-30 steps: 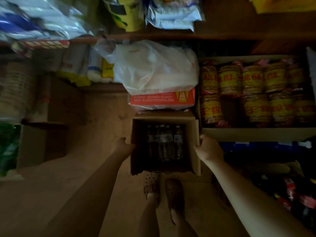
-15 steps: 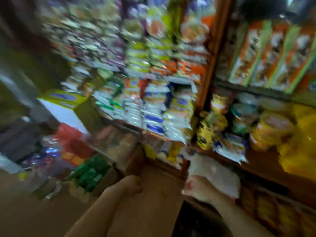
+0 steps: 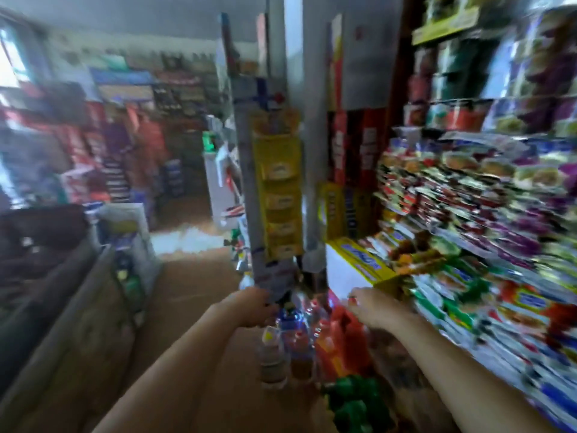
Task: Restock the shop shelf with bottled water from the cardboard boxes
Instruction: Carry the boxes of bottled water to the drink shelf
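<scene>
Only blurred bottles underhand.

A second earlier both hands had gripped the sides of an open cardboard box of water bottles on the floor; that box was gone from sight. The person's gaze had swung up and leftward down the shop aisle. The left hand and the right hand were raised, empty as far as the blur allowed, above drink bottles (coloured caps, smeared) beside the packed snack shelf.
</scene>
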`<state>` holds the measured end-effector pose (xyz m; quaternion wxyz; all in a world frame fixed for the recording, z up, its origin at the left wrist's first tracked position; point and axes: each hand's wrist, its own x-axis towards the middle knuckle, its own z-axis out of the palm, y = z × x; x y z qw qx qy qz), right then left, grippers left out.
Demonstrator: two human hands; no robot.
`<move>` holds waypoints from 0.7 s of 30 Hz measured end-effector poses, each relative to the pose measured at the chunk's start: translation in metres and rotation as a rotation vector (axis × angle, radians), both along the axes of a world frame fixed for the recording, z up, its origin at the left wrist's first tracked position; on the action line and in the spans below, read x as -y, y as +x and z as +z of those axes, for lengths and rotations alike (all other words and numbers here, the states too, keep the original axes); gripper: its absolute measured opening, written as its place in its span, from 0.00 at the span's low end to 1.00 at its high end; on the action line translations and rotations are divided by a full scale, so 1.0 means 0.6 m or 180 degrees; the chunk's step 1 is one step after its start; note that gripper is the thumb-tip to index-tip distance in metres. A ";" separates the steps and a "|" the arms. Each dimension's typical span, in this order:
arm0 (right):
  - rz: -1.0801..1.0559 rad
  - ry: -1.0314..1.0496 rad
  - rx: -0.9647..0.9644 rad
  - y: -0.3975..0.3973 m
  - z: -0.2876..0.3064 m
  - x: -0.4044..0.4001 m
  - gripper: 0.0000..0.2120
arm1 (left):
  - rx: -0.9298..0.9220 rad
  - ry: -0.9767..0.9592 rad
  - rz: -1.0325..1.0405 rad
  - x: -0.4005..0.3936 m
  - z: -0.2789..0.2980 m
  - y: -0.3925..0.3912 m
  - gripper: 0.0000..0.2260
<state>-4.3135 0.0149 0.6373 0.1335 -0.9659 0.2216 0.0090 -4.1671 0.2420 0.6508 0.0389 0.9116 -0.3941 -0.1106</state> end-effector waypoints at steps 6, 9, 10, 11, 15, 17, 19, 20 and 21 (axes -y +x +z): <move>0.0765 0.0055 0.0112 0.332 0.070 -0.153 0.26 | 0.0349 0.0174 0.0798 -0.173 0.059 0.227 0.25; 0.0993 0.0021 0.0179 0.473 0.090 -0.204 0.26 | 0.0498 0.0217 0.1034 -0.228 0.070 0.343 0.26; 0.1040 0.0028 0.0161 0.520 0.090 -0.215 0.26 | 0.0503 0.0207 0.1158 -0.239 0.072 0.380 0.26; 0.1086 0.0039 0.0146 0.567 0.088 -0.224 0.26 | 0.0520 0.0201 0.1226 -0.246 0.074 0.417 0.26; 0.1345 0.0059 0.0170 0.767 0.073 -0.239 0.26 | 0.0441 0.0241 0.1356 -0.260 0.067 0.585 0.33; 0.1434 0.0096 0.0244 0.892 0.063 -0.230 0.25 | 0.0407 0.0134 0.1548 -0.254 0.071 0.684 0.27; 0.1536 0.0029 0.0194 0.960 0.074 -0.227 0.25 | 0.0295 0.0153 0.1658 -0.251 0.080 0.745 0.23; 0.1581 0.0043 0.0132 1.009 0.081 -0.223 0.25 | 0.0168 0.0174 0.1718 -0.249 0.086 0.789 0.23; 0.1598 0.0040 0.0103 1.068 0.090 -0.217 0.25 | 0.0160 0.0152 0.1757 -0.247 0.091 0.851 0.23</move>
